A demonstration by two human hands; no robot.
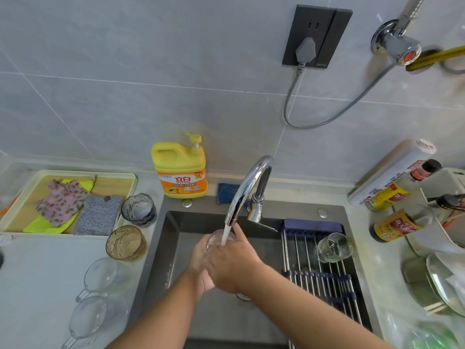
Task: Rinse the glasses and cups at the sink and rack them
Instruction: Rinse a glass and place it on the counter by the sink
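Glass (pixel 217 241) under the tap (pixel 247 187)
Left hand (pixel 200 264) and right hand (pixel 232 267), each grip closed round it; yellow bottle (pixel 180 170) reads "立白".

Head-worn wide view, steeply down, close over sink (pixel 176 248)

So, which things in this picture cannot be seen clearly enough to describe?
All from the head view.
Glass: both hands cover it; only the rim under the tap shows.
Left hand: mostly behind the right hand, so its grip is unclear.
Sink drain: largely hidden by the right wrist.
Green thing at lower right: blurred and cut off by the bottom edge.
Bottle labels: too small to read.
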